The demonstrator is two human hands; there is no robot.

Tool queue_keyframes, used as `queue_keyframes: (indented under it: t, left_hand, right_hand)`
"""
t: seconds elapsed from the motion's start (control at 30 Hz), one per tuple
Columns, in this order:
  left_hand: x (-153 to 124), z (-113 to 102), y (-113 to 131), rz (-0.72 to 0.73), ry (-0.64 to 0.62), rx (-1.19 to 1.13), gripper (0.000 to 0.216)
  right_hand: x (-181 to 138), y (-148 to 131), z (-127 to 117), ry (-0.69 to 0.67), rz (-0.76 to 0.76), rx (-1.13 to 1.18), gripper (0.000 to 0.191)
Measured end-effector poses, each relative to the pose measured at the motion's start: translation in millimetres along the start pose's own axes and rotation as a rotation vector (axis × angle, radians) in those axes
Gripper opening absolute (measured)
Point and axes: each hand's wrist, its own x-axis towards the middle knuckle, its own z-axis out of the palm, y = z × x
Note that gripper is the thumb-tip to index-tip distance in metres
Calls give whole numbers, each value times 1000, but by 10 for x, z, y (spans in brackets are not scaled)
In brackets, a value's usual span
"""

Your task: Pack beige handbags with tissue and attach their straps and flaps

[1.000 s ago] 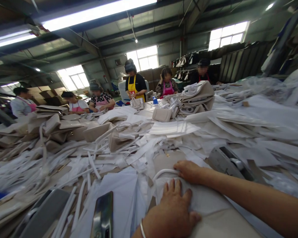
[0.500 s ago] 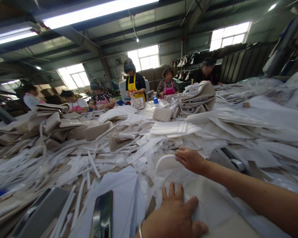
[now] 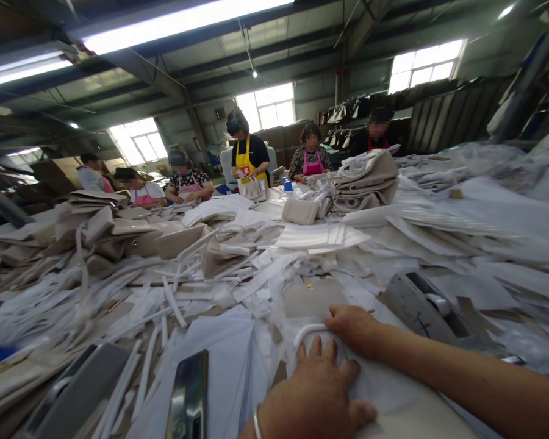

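My left hand (image 3: 318, 387), with a bracelet at the wrist, lies palm down with fingers spread on a beige bag (image 3: 407, 421) partly covered by thin white wrapping. Just beyond its fingertips curves a white-wrapped bag handle (image 3: 307, 331). My right hand (image 3: 354, 329) has its fingers closed on the right end of that handle; its thumb and fingertips are partly hidden. Past the handle, a beige flap (image 3: 315, 297) with a small gold-coloured fitting shows on the pile.
A phone (image 3: 188, 396) lies on white paper sheets (image 3: 229, 347) at left. Grey tape dispensers stand left (image 3: 80, 390) and right (image 3: 427, 308). Beige bags (image 3: 114, 231) and loose white strips (image 3: 174, 302) cover the table. Several people in aprons, one yellow (image 3: 244, 166), work at the far side.
The right hand has drawn the wrapped handle down toward me, close to the left fingertips. The beige flap with its gold-coloured fitting is now uncovered. My left hand has barely moved.
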Motion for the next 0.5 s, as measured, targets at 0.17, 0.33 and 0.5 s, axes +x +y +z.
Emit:
queue_keyframes:
  t: [0.17,0.33,0.5]
  left_hand:
    - [302,-245,-174,-144,93,125,36]
    - [492,-271,-614,-305,116,218,25]
    - [431,-271,-913,-216,63,235,25]
  right_hand:
    - [17,6,33,-1,-6,-21,20]
    - [18,76,38,16,-37,-33,28]
    - [-20,242,-44,20,-185,-4,27]
